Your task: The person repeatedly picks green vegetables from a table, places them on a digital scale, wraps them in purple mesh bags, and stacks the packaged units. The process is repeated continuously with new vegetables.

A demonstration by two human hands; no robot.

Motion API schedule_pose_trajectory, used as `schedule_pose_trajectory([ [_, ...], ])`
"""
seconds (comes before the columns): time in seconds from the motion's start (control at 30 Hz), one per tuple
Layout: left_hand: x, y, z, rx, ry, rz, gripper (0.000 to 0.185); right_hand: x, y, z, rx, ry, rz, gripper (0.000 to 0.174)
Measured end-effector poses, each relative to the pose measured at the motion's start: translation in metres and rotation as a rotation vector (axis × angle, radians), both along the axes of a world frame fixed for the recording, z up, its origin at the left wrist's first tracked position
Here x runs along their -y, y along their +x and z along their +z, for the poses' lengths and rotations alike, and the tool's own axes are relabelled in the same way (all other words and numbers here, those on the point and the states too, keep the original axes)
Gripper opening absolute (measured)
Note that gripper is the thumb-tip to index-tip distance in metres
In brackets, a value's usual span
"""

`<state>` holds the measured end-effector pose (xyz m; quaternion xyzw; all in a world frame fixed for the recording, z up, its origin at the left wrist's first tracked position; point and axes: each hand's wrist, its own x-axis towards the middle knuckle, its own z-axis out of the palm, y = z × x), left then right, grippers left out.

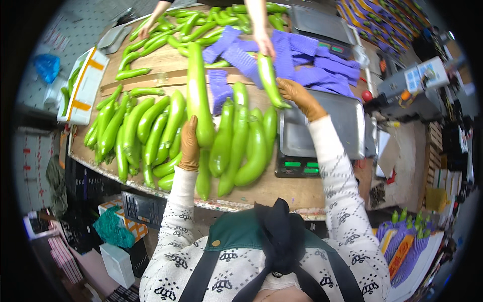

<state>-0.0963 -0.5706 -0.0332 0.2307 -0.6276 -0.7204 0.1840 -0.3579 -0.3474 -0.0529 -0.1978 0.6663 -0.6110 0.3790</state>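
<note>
My left hand (189, 145), in a brown glove, grips a large, pale green eggplant (199, 94) near its lower end, tilted above the wooden table. My right hand (302, 99), gloved too, reaches over the scale with its fingers spread. Its fingertips are right beside another green eggplant (268, 77), whose upper end a co-worker's hand (264, 44) holds; whether I touch it cannot be made out. Under and beside my left hand lie rows of long green eggplants (151, 128). More eggplants (251, 158) rest between that hand and the scale.
A steel-topped digital scale (320, 128) with lit green displays stands at right, another scale (320, 24) behind it. Purple foam net sleeves (313, 64) cover the table's middle right. The co-worker's other hand (145, 31) touches far eggplants. A white foam box (83, 88) stands at left.
</note>
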Motion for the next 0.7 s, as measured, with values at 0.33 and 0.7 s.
schedule_pose_trajectory([
  [0.33, -0.001, 0.046, -0.047, 0.018, 0.544, -0.022, 0.057, 0.062, 0.061, -0.009, 0.570, -0.465, 0.003, 0.056],
  [0.7, 0.090, 0.112, -0.068, 0.599, -1.018, 0.195, 0.063, -0.066, 0.158, 0.033, -0.143, -0.089, -0.328, 0.039],
])
